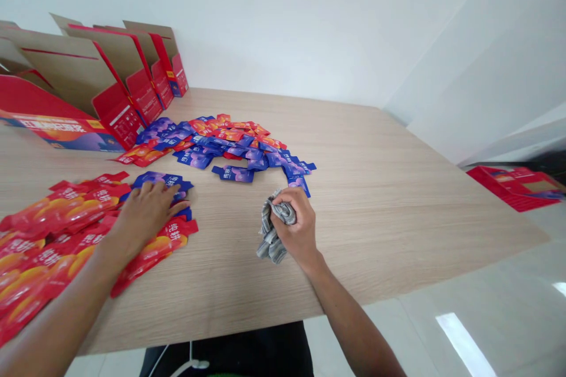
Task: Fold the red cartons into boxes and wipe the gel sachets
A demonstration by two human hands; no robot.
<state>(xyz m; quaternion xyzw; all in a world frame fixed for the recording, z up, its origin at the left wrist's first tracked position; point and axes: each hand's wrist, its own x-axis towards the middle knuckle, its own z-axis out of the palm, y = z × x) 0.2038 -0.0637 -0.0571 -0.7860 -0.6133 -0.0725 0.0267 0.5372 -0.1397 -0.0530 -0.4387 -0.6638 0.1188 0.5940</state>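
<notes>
My right hand [297,221] is closed around a crumpled grey striped cloth [272,244], above or against the wooden table near its middle; I cannot tell whether the cloth touches the wood. To the left, my left hand [148,206] lies palm down over blue pouches [160,178], its thumb apart from the fingers. Part of those pouches is hidden beneath it. Around and under my left forearm spread larger, shiny red pouches [71,212] with orange fruit pictures, overlapping in layers. One red pouch [152,250] points toward the table's front edge.
Smaller blue and red-orange packets [234,141] form a loose, curved pile farther back. Open red cardboard boxes [66,123] stand at the back left by the wall. Another red box [515,185] sits beyond the right edge of the table [375,188].
</notes>
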